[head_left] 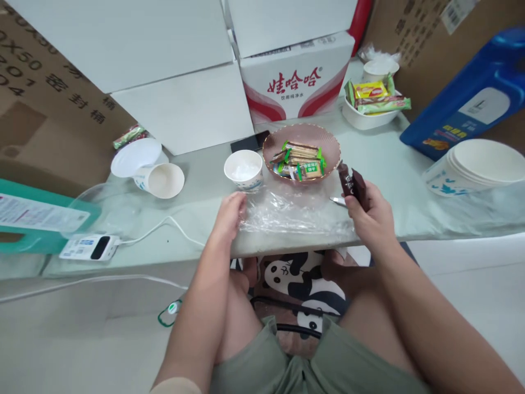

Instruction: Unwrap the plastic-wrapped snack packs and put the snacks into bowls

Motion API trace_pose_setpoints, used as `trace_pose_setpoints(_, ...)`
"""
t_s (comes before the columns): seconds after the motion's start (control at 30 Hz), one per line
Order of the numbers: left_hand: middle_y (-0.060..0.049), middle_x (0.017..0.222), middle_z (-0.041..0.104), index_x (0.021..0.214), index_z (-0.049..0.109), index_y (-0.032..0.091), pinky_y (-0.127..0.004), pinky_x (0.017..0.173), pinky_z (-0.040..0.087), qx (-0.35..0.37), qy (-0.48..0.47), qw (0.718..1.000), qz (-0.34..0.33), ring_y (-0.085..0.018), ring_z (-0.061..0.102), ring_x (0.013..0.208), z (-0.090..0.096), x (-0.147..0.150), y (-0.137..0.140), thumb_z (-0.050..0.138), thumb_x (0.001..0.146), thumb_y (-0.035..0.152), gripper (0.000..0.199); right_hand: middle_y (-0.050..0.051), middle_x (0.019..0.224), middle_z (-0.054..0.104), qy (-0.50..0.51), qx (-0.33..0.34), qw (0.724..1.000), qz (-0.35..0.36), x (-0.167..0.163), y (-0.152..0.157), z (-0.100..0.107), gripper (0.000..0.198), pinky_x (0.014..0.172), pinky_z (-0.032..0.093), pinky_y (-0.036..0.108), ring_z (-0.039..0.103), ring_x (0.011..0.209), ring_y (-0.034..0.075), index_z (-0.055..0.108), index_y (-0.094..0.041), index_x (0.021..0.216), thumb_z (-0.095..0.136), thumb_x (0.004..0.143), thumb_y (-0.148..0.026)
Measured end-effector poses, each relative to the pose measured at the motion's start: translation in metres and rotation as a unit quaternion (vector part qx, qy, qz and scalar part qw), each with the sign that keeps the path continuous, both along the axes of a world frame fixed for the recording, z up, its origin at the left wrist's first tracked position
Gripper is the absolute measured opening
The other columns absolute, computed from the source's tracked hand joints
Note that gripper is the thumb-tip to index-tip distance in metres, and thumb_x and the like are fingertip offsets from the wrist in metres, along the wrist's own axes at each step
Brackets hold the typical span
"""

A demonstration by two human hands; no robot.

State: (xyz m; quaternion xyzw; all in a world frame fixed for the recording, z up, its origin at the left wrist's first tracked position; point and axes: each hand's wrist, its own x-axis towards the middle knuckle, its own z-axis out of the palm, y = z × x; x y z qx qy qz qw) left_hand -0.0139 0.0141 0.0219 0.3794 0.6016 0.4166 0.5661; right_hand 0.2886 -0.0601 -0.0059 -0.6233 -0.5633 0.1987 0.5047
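Observation:
My right hand is closed around brown-wrapped snack bars, held up just right of the pink bowl. At the left edge of a crumpled clear plastic bag, my left hand has its fingers curled together on the film; its fingertips are partly hidden. Behind the bag is a pink scalloped bowl with several green-and-brown packaged biscuits in it. A white paper cup with something clear inside stands upright beyond my left hand. A small metal-tipped tool lies under my right hand, partly covered.
White cartons line the back. At right are a white basket of snacks, a blue bottle and stacked paper cups. At left lie a tipped cup and a white power bank with a cable.

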Motion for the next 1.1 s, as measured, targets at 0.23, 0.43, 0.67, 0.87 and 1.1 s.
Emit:
trace_pose_setpoints(0.23,0.009,0.046,0.034,0.063,0.047,0.020,-0.020,0.037,0.012,-0.033,0.012,0.994,-0.102,-0.005,0.023,0.037,-0.002,0.006,0.003,0.065,0.080,0.028,0.025,0.014,0.114,0.069,-0.160,0.052,0.985,-0.047,-0.019,0.055,0.044,0.046,0.100,0.051,0.054,0.062,0.112,0.032,0.066,-0.020,0.127,0.067,0.084,-0.038)
trace_pose_setpoints(0.43,0.008,0.047,0.036,0.062,0.047,0.020,-0.020,0.041,0.016,-0.015,0.037,0.994,-0.106,-0.007,0.025,0.040,0.000,0.006,0.004,0.063,0.084,0.030,0.029,0.015,0.129,0.066,-0.242,0.058,0.968,-0.008,-0.024,0.084,0.072,0.054,0.104,0.049,0.056,0.061,0.122,0.036,0.060,-0.022,0.131,0.073,0.080,-0.036)
trace_pose_setpoints(0.67,0.005,0.052,0.045,0.060,0.051,0.020,-0.021,0.048,0.026,0.047,0.086,0.993,-0.062,-0.010,0.037,0.048,-0.010,0.004,0.004,0.066,0.086,0.026,0.031,0.009,0.098,0.077,-0.202,0.003,0.969,0.145,-0.047,-0.002,0.007,0.015,0.086,0.059,0.045,0.073,0.093,0.028,0.069,-0.025,0.100,0.057,0.094,-0.032)
trace_pose_setpoints(0.87,0.005,0.051,0.046,0.073,0.061,0.022,-0.024,0.054,0.028,0.113,0.233,0.965,-0.040,-0.015,0.040,0.050,-0.020,-0.001,0.006,0.072,0.081,0.023,0.014,0.015,0.132,0.072,-0.260,-0.051,0.933,0.245,-0.038,0.007,-0.022,0.033,0.106,0.053,0.056,0.066,0.125,0.034,0.071,-0.020,0.119,0.056,0.091,-0.028)
trace_pose_setpoints(1.1,-0.009,0.098,0.063,0.089,0.064,0.021,-0.038,0.089,0.050,0.404,0.429,0.786,-0.190,-0.025,0.061,0.097,-0.003,0.017,-0.067,0.068,0.086,0.031,0.012,0.017,0.139,0.067,-0.268,-0.079,0.927,0.249,-0.032,0.013,-0.027,0.034,0.112,0.049,0.057,0.061,0.132,0.035,0.072,-0.016,0.118,0.057,0.090,-0.027)
